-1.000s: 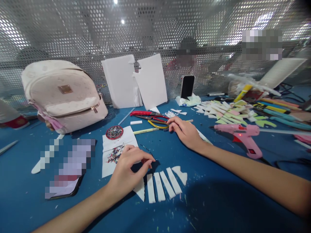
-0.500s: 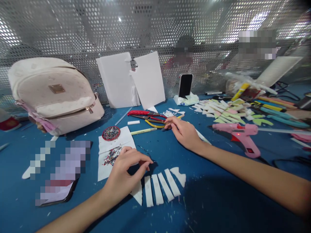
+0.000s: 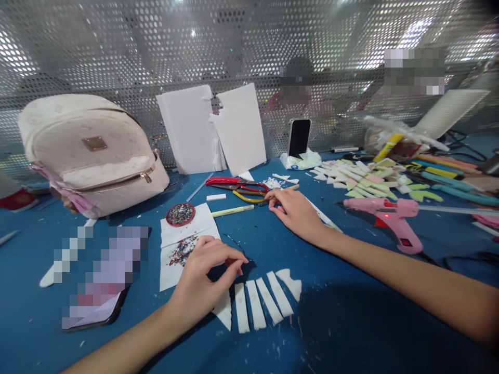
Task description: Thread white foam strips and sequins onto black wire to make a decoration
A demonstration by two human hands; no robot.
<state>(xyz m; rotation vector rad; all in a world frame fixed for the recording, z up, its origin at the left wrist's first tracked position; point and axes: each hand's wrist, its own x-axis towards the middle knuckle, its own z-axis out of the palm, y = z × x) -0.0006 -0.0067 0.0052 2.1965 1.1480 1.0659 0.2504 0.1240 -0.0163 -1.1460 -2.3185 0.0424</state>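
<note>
My left hand (image 3: 202, 278) rests on the blue table with thumb and fingers pinched together just above a row of white foam strips (image 3: 257, 301); what it pinches is too small to make out. A white paper (image 3: 183, 244) with glitter bits and a round dish of sequins (image 3: 180, 214) lie beside it. My right hand (image 3: 296, 210) reaches forward, its fingers closed on a thin wooden stick (image 3: 288, 188) next to the red and yellow pliers (image 3: 244, 189).
A pale backpack (image 3: 93, 150) stands at the left, a phone (image 3: 97, 291) lies in front of it. White foam sheets (image 3: 212, 127) lean on the perforated metal screen. A pink glue gun (image 3: 390, 215), a pile of cut foam pieces (image 3: 366, 179) and an upright phone (image 3: 299, 137) are to the right. People sit behind the screen.
My right hand has slid slightly forward along the stick by the pliers. My left hand keeps its pinch in the same spot. The view shifted a little.
</note>
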